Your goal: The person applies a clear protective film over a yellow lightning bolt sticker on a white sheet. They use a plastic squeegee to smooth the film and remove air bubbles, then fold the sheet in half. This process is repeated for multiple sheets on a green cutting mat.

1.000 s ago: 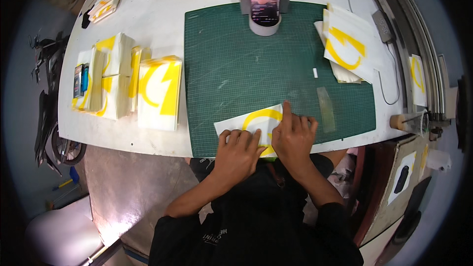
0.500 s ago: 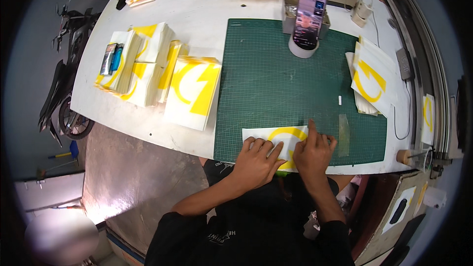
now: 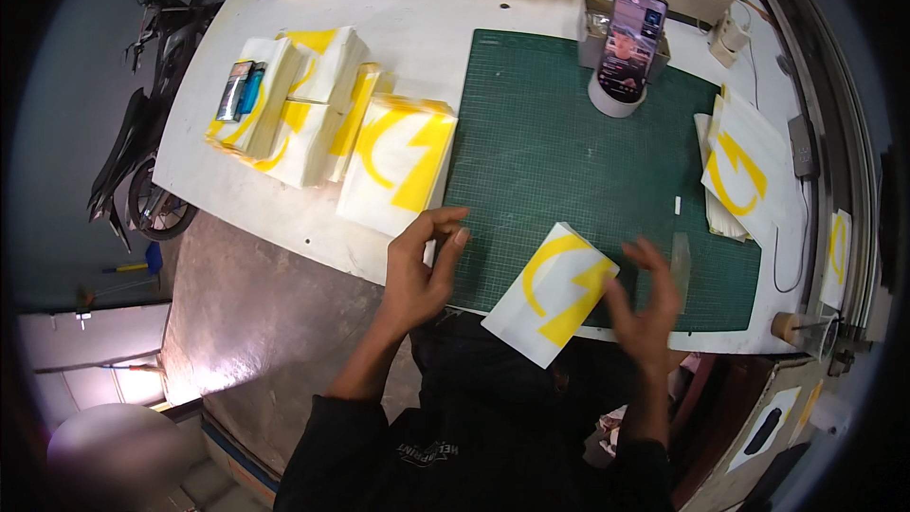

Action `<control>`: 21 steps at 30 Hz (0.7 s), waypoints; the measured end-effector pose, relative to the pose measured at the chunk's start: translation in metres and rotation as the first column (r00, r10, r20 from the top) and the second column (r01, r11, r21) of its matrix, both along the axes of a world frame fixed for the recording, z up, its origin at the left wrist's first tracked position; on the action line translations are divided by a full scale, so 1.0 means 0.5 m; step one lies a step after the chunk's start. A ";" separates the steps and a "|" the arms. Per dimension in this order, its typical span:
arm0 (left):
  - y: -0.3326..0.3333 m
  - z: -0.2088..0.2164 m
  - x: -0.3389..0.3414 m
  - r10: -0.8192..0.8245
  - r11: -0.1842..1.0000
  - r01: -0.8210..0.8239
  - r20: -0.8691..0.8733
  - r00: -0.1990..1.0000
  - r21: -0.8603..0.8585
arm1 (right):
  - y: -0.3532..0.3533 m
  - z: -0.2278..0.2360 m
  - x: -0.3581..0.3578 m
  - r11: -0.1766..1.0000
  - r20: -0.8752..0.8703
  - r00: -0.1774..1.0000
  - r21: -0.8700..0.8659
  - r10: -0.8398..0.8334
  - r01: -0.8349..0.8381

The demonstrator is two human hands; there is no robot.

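Observation:
A folded white piece with a yellow print, perhaps paper or cloth, lies slanted at the near edge of the green cutting mat. One corner of it juts past the table edge toward me. My left hand is raised to its left, apart from it, fingers curved and thumb spread, holding nothing. At its right edge is my right hand, slightly blurred, with thumb and fingers apart. That thumb is at the piece's right corner; whether it touches I cannot tell.
Stacks of similar folded pieces stand left of the mat; two lighters rest on one. More folded pieces lie at the right. A phone leans in a white round stand at the mat's back.
The folded piece has turned from lying straight to slanted. Both hands have come off its top: the left moved left and up, the right moved right. The whole view has shifted somewhat.

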State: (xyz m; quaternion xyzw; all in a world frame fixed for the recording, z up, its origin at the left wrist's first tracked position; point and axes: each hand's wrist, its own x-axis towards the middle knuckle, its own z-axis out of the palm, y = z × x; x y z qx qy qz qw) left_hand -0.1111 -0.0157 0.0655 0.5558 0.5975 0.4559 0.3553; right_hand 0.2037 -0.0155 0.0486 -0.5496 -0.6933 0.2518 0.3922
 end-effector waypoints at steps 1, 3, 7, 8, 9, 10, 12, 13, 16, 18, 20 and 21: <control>-0.010 0.000 0.017 0.025 0.999 -0.026 -0.014 1.000 -0.022 | 0.003 -0.011 -0.016 0.995 0.180 0.984 0.095 -0.008 -0.009; -0.025 -0.014 0.045 -0.044 0.999 0.046 -0.145 0.988 0.005 | 0.015 -0.014 -0.033 0.991 0.295 0.955 0.130 0.004 -0.044; -0.041 -0.044 0.088 -0.121 0.992 0.125 -0.226 0.967 0.004 | 0.036 -0.052 -0.022 0.978 0.403 0.915 0.191 -0.001 -0.083; -0.040 -0.050 0.099 -0.126 0.991 0.131 -0.223 0.967 0.007 | 0.039 -0.065 -0.017 0.975 0.401 0.916 0.201 0.007 -0.095; -0.036 -0.055 0.108 -0.141 0.988 0.152 -0.251 0.958 0.023 | 0.043 -0.076 -0.009 0.971 0.397 0.918 0.214 0.015 -0.108; -0.030 -0.059 0.115 -0.152 0.985 0.169 -0.279 0.948 0.038 | 0.045 -0.079 -0.003 0.966 0.393 0.919 0.226 0.026 -0.124; -0.017 -0.062 0.126 -0.159 0.981 0.185 -0.295 0.942 0.064 | 0.036 -0.067 -0.007 0.967 0.247 0.966 0.215 0.081 -0.136; -0.010 -0.061 0.129 -0.155 0.980 0.182 -0.283 0.946 0.074 | 0.032 -0.060 -0.014 0.966 0.165 0.980 0.209 0.115 -0.149; -0.018 -0.049 0.117 -0.168 0.980 0.160 -0.059 0.984 -0.121 | 0.030 -0.051 -0.024 0.949 0.013 0.993 0.293 0.118 -0.117; -0.022 -0.036 0.087 -0.090 0.977 0.094 0.030 0.996 -0.192 | 0.027 -0.019 -0.026 0.958 0.005 1.000 0.288 0.003 -0.004; -0.019 -0.021 0.025 0.048 0.992 -0.047 0.008 0.999 -0.119 | 0.017 -0.020 -0.021 0.959 -0.028 0.999 0.277 -0.047 0.053; -0.001 0.006 -0.018 0.065 0.998 -0.069 -0.193 0.979 -0.012 | 0.008 -0.022 -0.005 0.962 -0.059 0.996 0.262 -0.060 0.074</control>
